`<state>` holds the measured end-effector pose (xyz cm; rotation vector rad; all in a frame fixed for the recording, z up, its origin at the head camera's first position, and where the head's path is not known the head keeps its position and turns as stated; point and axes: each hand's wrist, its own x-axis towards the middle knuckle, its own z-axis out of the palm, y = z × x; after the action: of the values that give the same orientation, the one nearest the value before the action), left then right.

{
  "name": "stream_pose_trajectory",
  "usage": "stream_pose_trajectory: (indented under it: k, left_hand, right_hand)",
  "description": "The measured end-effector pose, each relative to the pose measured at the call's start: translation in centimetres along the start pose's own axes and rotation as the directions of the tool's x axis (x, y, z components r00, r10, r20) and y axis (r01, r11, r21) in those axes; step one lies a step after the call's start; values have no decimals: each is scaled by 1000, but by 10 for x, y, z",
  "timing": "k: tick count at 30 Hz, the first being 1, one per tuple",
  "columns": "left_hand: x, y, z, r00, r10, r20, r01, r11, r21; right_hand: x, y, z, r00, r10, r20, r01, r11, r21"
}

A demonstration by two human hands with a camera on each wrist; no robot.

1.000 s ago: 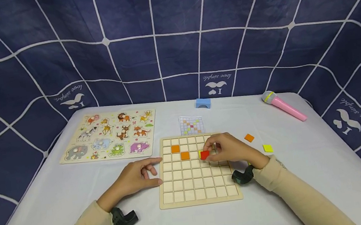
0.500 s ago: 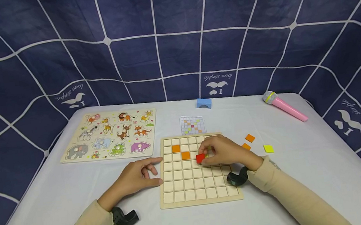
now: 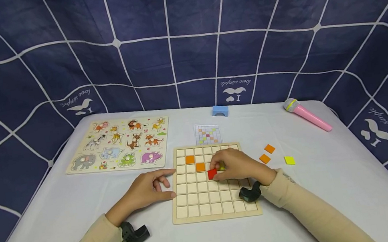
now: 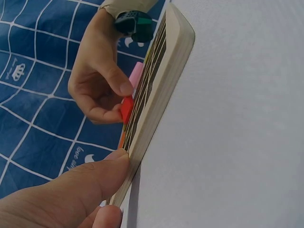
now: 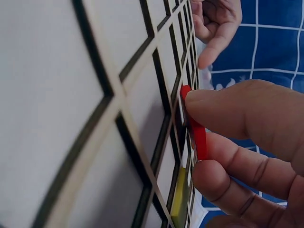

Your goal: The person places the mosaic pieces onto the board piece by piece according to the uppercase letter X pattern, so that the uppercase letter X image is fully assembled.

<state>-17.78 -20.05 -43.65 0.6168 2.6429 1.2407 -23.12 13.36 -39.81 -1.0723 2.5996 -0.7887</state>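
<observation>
My right hand (image 3: 235,163) pinches a red square tile (image 3: 212,174) between thumb and fingers, close over the middle of the wooden grid board (image 3: 206,218). In the right wrist view the red tile (image 5: 197,128) stands tilted against the grid. Beside it a yellow tile (image 5: 179,199) lies in a cell, partly covered by the right hand in the head view. Two orange tiles, one upper left (image 3: 190,159) and one diagonally below it (image 3: 200,167), fill cells. My left hand (image 3: 148,189) rests at the board's left edge, thumb and index finger extended to touch it.
Loose orange tiles (image 3: 265,158) and a yellow tile (image 3: 289,160) lie right of the board. Behind it are a printed pattern card (image 3: 208,134) and a blue arch block (image 3: 220,111). An animal knob puzzle (image 3: 118,144) sits back left, a pink toy microphone (image 3: 307,115) back right.
My right hand has carried the red tile leftward and slightly toward me, down to the board's middle. The yellow tile in the grid shows behind the fingers. My left hand keeps its place.
</observation>
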Motion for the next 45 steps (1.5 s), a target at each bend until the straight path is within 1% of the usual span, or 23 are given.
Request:
stream_pose_trajectory:
  k: [8,20,23,25,27,31,34,39,45]
  left_hand:
    - [1,0,0,1000,-2,1,2,1000,4]
    - [1,1,0,1000,-3,4,3,1000,-3]
    - [1,1,0,1000,0,5,0,1000,-3]
    - [2,1,1,1000,1,5,-1,1000,-4]
    - [2,1,1,1000,0,4,0,1000,-3]
    - [1,1,1,1000,-7,4,7,1000,-2]
    - [1,0,1,1000,-10,3,10,1000,-1]
    - [1,1,0,1000,-9,1,9,1000,-1]
    - [1,1,0,1000,-18,-1,18,1000,-7]
  right_hand:
    - [1,-2,2,1000,0,7,1,999,-32]
    - [0,-5,0,999,43,18,-42,998,-46]
    - [-4,-1,-1,999,39,11,-39,999,-15]
    - [-7,2,-3,1000,14,-5,-14,1000,13]
    - [-11,6,-5,1000,-13,-21,14,998,66]
    - [-20,16,-9,997,-53,-48,61,980,191]
    - [-27,22,-14,995,-66,-74,82,965,248]
    - [-40,32,-22,990,-50,-129,83,959,272]
    - [-57,44,-34,989,-14,-148,55,958,280]
